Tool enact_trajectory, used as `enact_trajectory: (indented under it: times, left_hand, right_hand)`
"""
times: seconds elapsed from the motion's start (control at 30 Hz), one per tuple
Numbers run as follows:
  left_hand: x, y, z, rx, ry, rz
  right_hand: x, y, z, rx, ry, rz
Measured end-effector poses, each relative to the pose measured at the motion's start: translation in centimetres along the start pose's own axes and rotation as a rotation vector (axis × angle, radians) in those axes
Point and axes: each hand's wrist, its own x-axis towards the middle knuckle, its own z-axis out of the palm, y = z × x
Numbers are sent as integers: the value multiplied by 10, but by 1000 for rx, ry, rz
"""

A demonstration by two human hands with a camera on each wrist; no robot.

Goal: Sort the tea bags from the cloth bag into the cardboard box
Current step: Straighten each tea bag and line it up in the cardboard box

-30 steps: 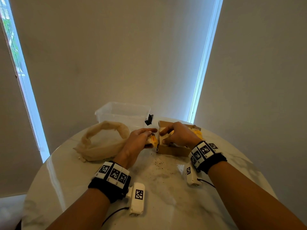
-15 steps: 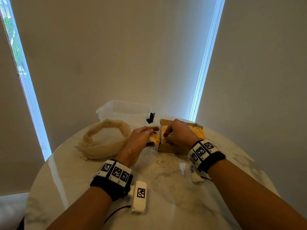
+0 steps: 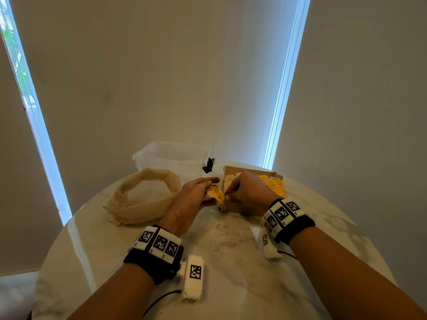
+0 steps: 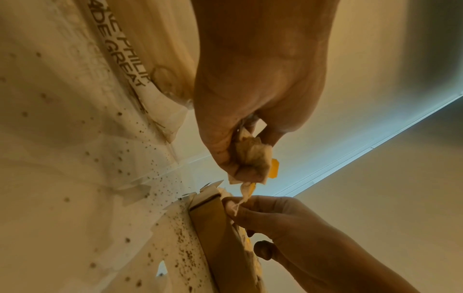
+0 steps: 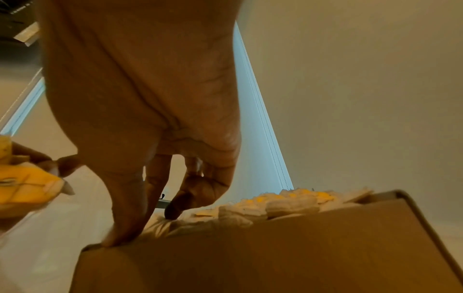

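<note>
My left hand [image 3: 204, 192] grips a crumpled bunch of tea bags [image 4: 253, 156] with yellow tags [image 3: 217, 194], just left of the cardboard box [image 3: 233, 207]. My right hand [image 3: 229, 194] hovers at the box's near left corner and pinches the dangling end of one tea bag [image 4: 236, 207] between thumb and forefinger. In the right wrist view the thumb tip rests on the box edge [image 5: 225, 257], and several tea bags [image 5: 288, 204] lie heaped inside. The beige cloth bag [image 3: 143, 199] lies open and slumped to the left, behind my left hand.
A clear plastic tub [image 3: 171, 155] stands at the back of the round marble table [image 3: 231, 273], with a small black object [image 3: 208, 166] beside it. Dark tea crumbs [image 3: 226, 229] are scattered in front of the box. Walls and blinds close in behind.
My right hand has come out of the box's middle to its near left corner and taken hold of a tea bag end from the left hand's bunch. The left hand stayed put.
</note>
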Motion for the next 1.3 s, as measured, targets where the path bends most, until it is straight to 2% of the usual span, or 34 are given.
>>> enact_trajectory:
  times: [0.1,0.23,0.33,0.43,0.8,0.93,1.13,1.3]
  left_hand:
    - [1,-1,0,-15,4,-4]
    - [3,-1,0,-48,7,-13]
    - [0,-3,2,-47,8,-15]
    - [-3,-3,5,-40,-4,-17]
    - [-1,-7,7,11,9,11]
    - [0,-8,7,-22,12,6]
    - [4,-12,6,-36,47,16]
    - [6,-12,7,61,3,61]
  right_hand:
    - [-2,5,-7,119,57,-6]
    - [-20,11,-16,410,207,-53]
    - [-40,1,-11,604,157,-68]
    - [-43,-3,-3,595,89,-114]
    - [-47,-5,6,560,19,-145]
    - [-46,-2,4,595,98,-123]
    - [-45,8,-2,795,258,-68]
    - [-41,5,4,777,272,-79]
